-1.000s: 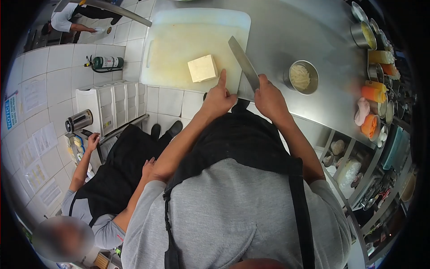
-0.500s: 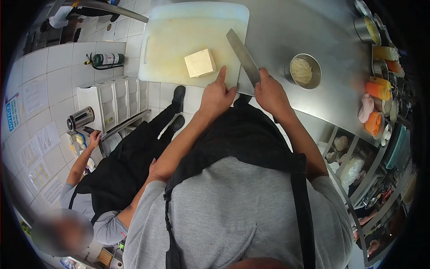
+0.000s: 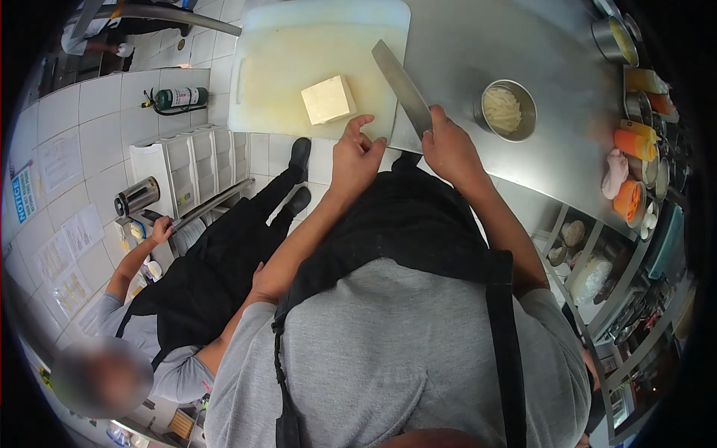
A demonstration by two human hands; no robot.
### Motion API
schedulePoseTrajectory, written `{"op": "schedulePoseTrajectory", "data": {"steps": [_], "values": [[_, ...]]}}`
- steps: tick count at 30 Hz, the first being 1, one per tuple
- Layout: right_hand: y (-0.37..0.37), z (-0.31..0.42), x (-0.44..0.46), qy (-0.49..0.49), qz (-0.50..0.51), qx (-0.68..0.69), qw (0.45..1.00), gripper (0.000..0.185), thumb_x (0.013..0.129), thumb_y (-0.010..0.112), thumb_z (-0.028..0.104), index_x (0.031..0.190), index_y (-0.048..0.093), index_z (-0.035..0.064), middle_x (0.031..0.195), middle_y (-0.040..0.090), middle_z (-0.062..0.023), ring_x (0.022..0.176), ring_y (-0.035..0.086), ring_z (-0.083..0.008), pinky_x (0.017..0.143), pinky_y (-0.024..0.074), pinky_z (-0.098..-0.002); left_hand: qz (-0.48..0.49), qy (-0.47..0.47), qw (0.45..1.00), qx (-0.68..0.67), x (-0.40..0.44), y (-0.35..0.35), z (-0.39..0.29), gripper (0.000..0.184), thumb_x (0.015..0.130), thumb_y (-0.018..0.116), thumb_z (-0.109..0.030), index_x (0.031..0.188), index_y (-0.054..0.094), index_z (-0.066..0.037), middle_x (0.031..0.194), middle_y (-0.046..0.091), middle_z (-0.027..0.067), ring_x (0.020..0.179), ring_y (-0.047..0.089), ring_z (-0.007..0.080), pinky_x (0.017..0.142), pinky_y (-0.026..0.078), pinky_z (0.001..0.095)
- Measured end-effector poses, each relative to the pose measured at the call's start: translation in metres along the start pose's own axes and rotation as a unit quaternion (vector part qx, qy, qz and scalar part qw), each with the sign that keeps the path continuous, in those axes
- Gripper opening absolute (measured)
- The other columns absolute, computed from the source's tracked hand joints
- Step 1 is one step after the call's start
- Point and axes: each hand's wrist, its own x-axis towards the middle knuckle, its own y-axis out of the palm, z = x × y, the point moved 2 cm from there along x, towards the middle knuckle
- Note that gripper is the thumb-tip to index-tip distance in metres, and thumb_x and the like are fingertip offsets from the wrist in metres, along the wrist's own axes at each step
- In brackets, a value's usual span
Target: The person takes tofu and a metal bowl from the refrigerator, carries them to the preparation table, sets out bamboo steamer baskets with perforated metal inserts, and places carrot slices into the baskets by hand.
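Note:
My right hand (image 3: 452, 151) grips a knife (image 3: 403, 86) by its handle, with the broad blade pointing up and left across the board's right edge. Near the front edge of the cutting board (image 3: 299, 45), my left hand (image 3: 355, 160) is empty, its index finger bent and its thumb apart. Just beyond those fingers a pale yellow block (image 3: 328, 100) rests on the board, untouched; it looks like cheese or tofu. To the right of the knife stands a round metal container (image 3: 509, 110) holding pale strips (image 3: 501, 108).
The board lies on a steel counter (image 3: 463, 37). Sauce bottles (image 3: 635, 145) and metal pots (image 3: 615, 41) line its right side. A co-worker (image 3: 216, 299) stands close on my left, by white drawers (image 3: 187, 164). A fire extinguisher (image 3: 179, 98) hangs on the tiled wall.
My left index finger has gone from pointing straight to bent, and that hand has drawn back slightly. The knife stays in my right hand. The whole view has shifted a little.

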Motion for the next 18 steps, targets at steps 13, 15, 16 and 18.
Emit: {"op": "schedulePoseTrajectory", "data": {"steps": [13, 15, 16, 18], "values": [[-0.007, 0.006, 0.001, 0.011, 0.010, 0.000, 1.000, 0.041, 0.093, 0.055, 0.007, 0.130, 0.047, -0.0080, 0.099, 0.070, -0.0339, 0.095, 0.069, -0.0504, 0.087, 0.0537, -0.0575, 0.239, -0.171, 0.675, -0.676, -0.018, -0.031, -0.043, 0.040, 0.101, 0.055, -0.013, 0.139, 0.056, -0.001, 0.067, 0.047, -0.0041, 0.048, 0.040, 0.0063, 0.051, 0.038, 0.0261], [-0.009, 0.007, 0.000, 0.006, 0.010, -0.004, 1.000, 0.042, 0.093, 0.055, 0.007, 0.131, 0.047, -0.0081, 0.100, 0.069, -0.0340, 0.095, 0.069, -0.0505, 0.087, 0.0536, -0.0574, 0.272, -0.152, 0.612, -0.727, -0.023, -0.037, -0.058, 0.038, 0.102, 0.053, -0.011, 0.138, 0.056, -0.001, 0.066, 0.048, -0.0041, 0.048, 0.041, 0.0063, 0.051, 0.039, 0.0263], [-0.009, 0.008, 0.000, 0.008, 0.011, -0.001, 1.000, 0.043, 0.093, 0.055, 0.007, 0.132, 0.046, -0.0080, 0.101, 0.069, -0.0343, 0.096, 0.068, -0.0506, 0.088, 0.0531, -0.0574, 0.270, -0.149, 0.612, -0.728, -0.026, -0.040, -0.064, 0.038, 0.102, 0.053, -0.011, 0.138, 0.056, -0.001, 0.066, 0.048, -0.0041, 0.048, 0.041, 0.0063, 0.051, 0.039, 0.0263], [-0.011, 0.010, 0.000, 0.003, 0.013, 0.002, 1.000, 0.044, 0.093, 0.056, 0.008, 0.133, 0.046, -0.0078, 0.103, 0.069, -0.0345, 0.097, 0.068, -0.0506, 0.089, 0.0527, -0.0573, 0.306, -0.105, 0.592, -0.738, -0.030, -0.046, -0.075, 0.035, 0.103, 0.053, -0.010, 0.136, 0.057, 0.000, 0.065, 0.048, -0.0040, 0.048, 0.042, 0.0060, 0.052, 0.039, 0.0257]]}}
